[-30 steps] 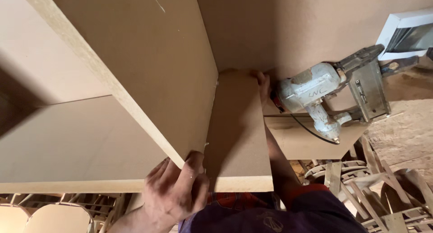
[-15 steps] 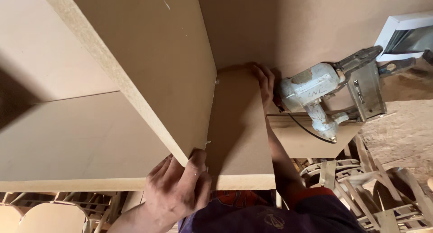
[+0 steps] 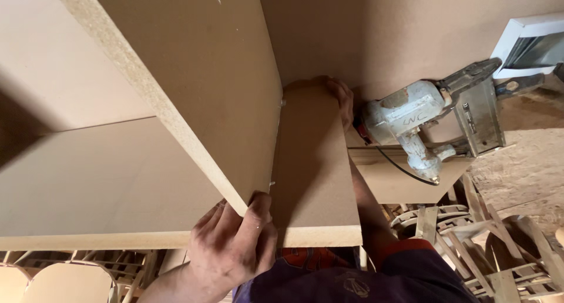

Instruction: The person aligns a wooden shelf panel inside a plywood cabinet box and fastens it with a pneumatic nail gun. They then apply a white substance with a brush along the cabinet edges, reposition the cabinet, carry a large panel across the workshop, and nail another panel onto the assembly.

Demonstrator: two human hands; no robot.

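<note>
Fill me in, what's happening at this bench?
A person is handling fibreboard panels. The left hand grips the near corner of an upright panel where it meets a flat panel lying under it. The right hand reaches along the far edge of the flat panel, fingers resting on it. Beside that hand a pale nail gun lies on another board, with nobody holding it. Wooden chair frames are stacked below on the right.

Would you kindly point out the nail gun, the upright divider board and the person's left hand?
nail gun [image 3: 405, 118], head view, on its pale body.
upright divider board [image 3: 200, 86], head view, on its broad face.
left hand [image 3: 232, 247], head view, on its back.
</note>
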